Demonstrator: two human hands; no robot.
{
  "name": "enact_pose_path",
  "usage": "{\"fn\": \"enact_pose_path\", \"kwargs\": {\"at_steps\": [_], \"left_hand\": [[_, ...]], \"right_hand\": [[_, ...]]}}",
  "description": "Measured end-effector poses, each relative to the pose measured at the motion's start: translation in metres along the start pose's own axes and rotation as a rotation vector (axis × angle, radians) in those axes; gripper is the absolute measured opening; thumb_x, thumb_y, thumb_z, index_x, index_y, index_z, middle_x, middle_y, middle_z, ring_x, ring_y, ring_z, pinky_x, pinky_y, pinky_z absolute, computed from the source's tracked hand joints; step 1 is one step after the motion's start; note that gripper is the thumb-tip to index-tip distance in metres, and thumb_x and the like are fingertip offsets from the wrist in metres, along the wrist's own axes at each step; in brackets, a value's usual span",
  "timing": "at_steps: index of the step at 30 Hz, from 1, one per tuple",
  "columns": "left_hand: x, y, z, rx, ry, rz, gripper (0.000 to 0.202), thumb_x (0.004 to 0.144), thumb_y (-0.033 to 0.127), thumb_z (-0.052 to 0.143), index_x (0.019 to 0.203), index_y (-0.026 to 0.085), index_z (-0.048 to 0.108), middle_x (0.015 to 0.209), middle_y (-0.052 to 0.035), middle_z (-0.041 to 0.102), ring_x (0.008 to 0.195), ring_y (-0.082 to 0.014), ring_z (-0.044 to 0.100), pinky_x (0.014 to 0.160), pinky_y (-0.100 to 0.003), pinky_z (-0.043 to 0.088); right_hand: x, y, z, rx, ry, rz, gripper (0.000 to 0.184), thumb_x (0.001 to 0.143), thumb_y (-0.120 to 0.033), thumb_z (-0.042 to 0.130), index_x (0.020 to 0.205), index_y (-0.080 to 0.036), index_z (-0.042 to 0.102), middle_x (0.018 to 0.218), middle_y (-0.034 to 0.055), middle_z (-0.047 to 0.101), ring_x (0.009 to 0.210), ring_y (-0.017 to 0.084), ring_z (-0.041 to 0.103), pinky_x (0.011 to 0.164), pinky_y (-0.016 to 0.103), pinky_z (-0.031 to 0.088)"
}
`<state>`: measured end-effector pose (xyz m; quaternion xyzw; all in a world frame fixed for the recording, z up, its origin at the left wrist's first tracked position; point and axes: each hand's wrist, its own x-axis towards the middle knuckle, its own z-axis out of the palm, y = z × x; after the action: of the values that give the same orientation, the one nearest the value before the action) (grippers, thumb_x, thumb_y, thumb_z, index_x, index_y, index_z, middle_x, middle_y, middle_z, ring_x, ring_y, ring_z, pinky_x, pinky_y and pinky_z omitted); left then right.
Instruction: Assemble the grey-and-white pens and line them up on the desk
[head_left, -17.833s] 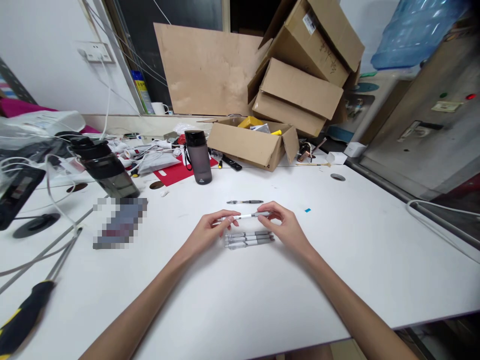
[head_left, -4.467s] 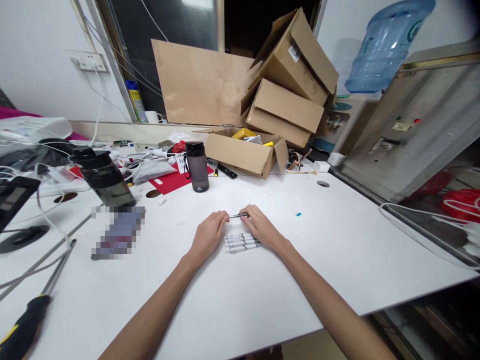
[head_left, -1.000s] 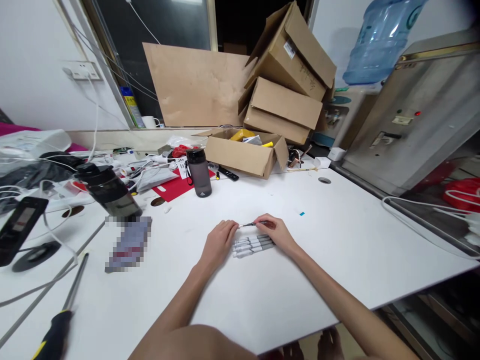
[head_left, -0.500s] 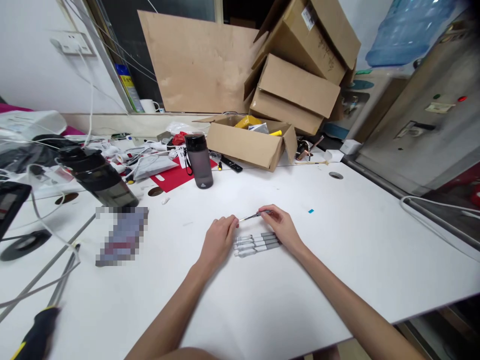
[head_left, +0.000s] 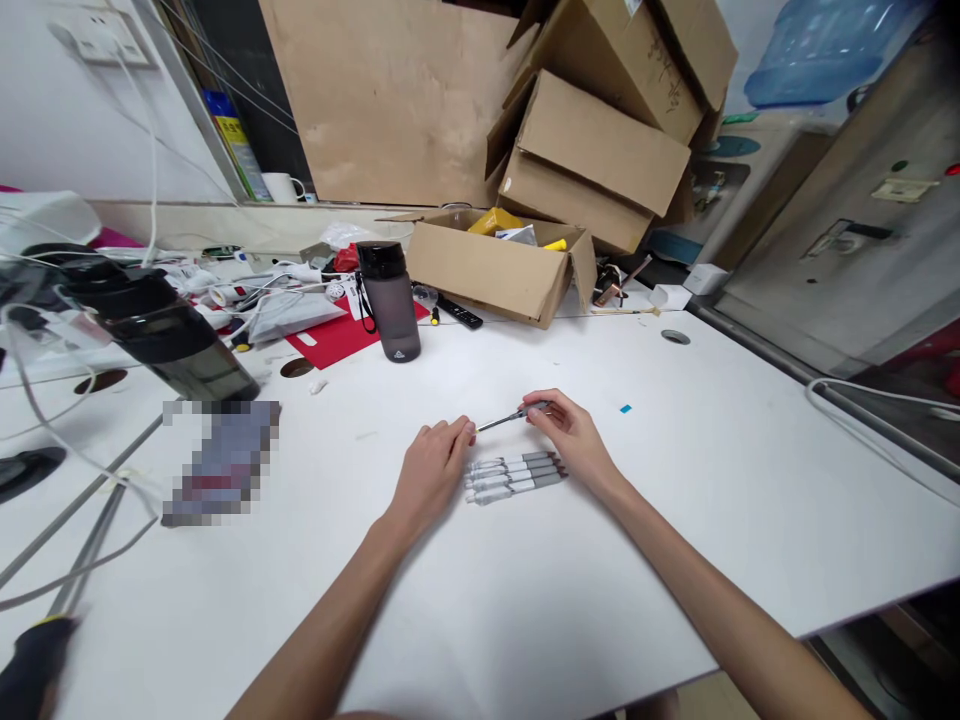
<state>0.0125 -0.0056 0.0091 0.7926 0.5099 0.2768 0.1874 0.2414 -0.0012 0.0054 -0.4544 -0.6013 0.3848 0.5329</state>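
A slim pen is held slightly tilted above the white table, its right end higher than its left. My left hand is closed, with thumb and forefinger pinching the thin left end. My right hand has its fingers closed round the thicker grey right end. Between the hands a thin dark rod shows; whether it is a refill I cannot tell. Just below lie several white-and-grey pens side by side in a row, their left ends clear and close to my left hand.
A dark water bottle stands behind, beside a remote control and an open cardboard box. Left are a larger bottle, a blurred-out flat object and tangled cables. A small blue scrap lies to the right.
My right hand has risen a little and turned, showing more of the pen's grey end. My left hand still pinches the other end. The camera view has shifted slightly.
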Motion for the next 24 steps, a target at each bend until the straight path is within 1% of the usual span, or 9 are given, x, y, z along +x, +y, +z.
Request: {"fn": "enact_pose_path", "kwargs": {"at_steps": [2, 6, 11, 17, 24], "left_hand": [[0.0, 0.0, 0.0, -0.008, 0.001, 0.0, 0.039, 0.11, 0.038, 0.027, 0.083, 0.024, 0.052, 0.081, 0.0021, 0.065, 0.076, -0.0207, 0.055, 0.08, -0.034, 0.038], [0.0, 0.002, -0.001, -0.03, -0.007, -0.022, 0.041, 0.11, 0.039, 0.027, 0.083, 0.025, 0.054, 0.077, 0.002, 0.063, 0.075, -0.0211, 0.055, 0.08, -0.034, 0.039], [-0.001, 0.001, -0.001, -0.047, -0.015, -0.035, 0.042, 0.11, 0.041, 0.026, 0.083, 0.025, 0.054, 0.076, 0.0018, 0.062, 0.074, -0.0213, 0.053, 0.08, -0.034, 0.039], [-0.001, -0.002, 0.001, -0.056, -0.024, -0.063, 0.042, 0.109, 0.043, 0.026, 0.084, 0.025, 0.054, 0.077, 0.0013, 0.06, 0.077, -0.0217, 0.053, 0.079, -0.034, 0.04], [-0.002, -0.002, 0.002, -0.061, -0.024, -0.064, 0.042, 0.109, 0.043, 0.026, 0.085, 0.026, 0.055, 0.076, 0.0006, 0.06, 0.078, -0.0224, 0.055, 0.077, -0.034, 0.041]], "right_hand": [[0.0, -0.001, 0.0, 0.011, 0.003, 0.004, 0.021, 0.093, -0.039, 0.066, 0.108, -0.024, 0.069, 0.109, 0.0056, 0.07, 0.099, 0.021, 0.066, 0.094, 0.037, 0.052], [0.0, -0.003, -0.005, 0.003, 0.078, 0.034, 0.024, 0.093, -0.043, 0.065, 0.108, -0.024, 0.068, 0.105, 0.0053, 0.069, 0.091, 0.02, 0.067, 0.09, 0.036, 0.053], [0.001, -0.003, -0.011, -0.042, 0.13, 0.047, 0.026, 0.092, -0.045, 0.065, 0.106, -0.024, 0.068, 0.099, 0.0048, 0.067, 0.088, 0.02, 0.066, 0.087, 0.036, 0.052], [0.0, -0.004, -0.011, -0.052, 0.112, 0.052, 0.026, 0.092, -0.046, 0.064, 0.105, -0.024, 0.068, 0.098, 0.0048, 0.067, 0.088, 0.021, 0.066, 0.087, 0.036, 0.051], [-0.003, -0.009, -0.012, -0.091, 0.051, 0.018, 0.025, 0.096, -0.046, 0.059, 0.107, -0.025, 0.068, 0.108, 0.0064, 0.067, 0.093, 0.022, 0.066, 0.09, 0.037, 0.051]]}}
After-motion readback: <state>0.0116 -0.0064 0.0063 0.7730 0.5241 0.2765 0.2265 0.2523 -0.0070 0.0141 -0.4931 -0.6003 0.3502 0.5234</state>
